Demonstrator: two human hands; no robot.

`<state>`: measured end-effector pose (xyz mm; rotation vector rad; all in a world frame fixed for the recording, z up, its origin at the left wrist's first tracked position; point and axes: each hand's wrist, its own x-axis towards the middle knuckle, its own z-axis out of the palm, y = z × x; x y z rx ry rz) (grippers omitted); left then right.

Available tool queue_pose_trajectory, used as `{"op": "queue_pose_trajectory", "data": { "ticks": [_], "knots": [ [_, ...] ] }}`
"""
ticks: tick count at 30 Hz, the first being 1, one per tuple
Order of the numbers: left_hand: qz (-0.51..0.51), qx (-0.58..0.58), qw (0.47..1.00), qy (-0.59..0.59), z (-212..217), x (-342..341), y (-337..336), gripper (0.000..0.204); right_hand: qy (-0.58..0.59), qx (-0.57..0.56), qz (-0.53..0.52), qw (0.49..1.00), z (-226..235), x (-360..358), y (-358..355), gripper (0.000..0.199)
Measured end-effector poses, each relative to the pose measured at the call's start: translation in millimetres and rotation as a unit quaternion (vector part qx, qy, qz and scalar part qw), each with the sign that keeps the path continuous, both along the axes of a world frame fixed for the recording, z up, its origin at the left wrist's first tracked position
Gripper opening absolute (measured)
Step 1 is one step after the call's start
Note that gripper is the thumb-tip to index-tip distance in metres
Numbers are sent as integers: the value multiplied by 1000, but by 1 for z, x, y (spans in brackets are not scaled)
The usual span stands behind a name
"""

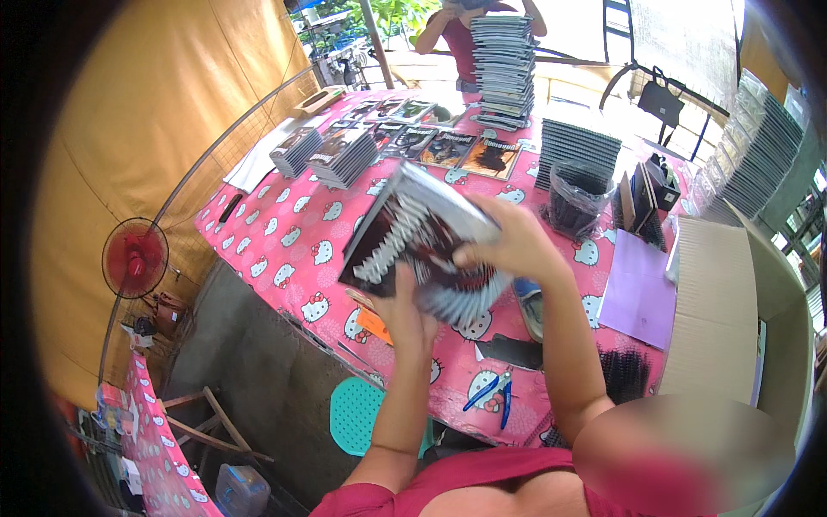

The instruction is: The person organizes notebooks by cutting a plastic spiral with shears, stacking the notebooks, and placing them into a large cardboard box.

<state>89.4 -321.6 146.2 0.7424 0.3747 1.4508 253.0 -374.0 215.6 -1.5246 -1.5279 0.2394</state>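
Above the pink table I hold a tilted stack of booklets (pixel 405 228) with dark, glossy covers. Their lower right edges fan out and are slightly blurred. My left hand (pixel 407 314) is closed round the near left side from below, its thumb on the top cover. My right hand (pixel 515 241) grips the right side, thumb over the front. Below the stack, an orange piece (pixel 374 326) lies close to my left wrist. Blue-handled pliers (pixel 493 398) rest on the table by the near edge, and a dark flat piece (pixel 510 351) lies beyond them.
Booklet piles (pixel 343 159) and laid-out booklets (pixel 493 158) occupy the far side of the pink tablecloth (pixel 284 237). A tall stack (pixel 504 73) stands behind them, near another person (pixel 461 43). At right are a bagged bin (pixel 579 202), purple sheet (pixel 639 289) and cardboard box (pixel 711 310).
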Motion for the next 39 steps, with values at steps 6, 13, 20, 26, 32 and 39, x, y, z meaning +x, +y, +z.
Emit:
{"op": "queue_pose_trajectory", "data": {
  "ticks": [6, 13, 20, 26, 32, 39],
  "knots": [
    [-147, -188, 971, -17, 26, 39, 84, 29, -34, -198, 120, 972, 30, 72, 123, 61],
    [-74, -375, 914, 136, -40, 89, 145, 27, -285, -229, 16, 931, 16, 101, 156, 62],
    [-206, -311, 916, 149, -70, 81, 174, 39, -386, -84, -6, 919, 122, 144, -84, 52],
    [49, -121, 970, 204, 0, 86, 89, 80, -281, -200, -476, 809, 115, 202, -361, 55],
    [39, 102, 961, 255, 27, 126, -14, 95, 343, -327, -581, 662, -28, 269, -534, 75],
    [-75, 103, 963, 239, 32, 122, -60, 75, 515, -281, -447, 676, -68, 248, -488, 60]
  ]
}}
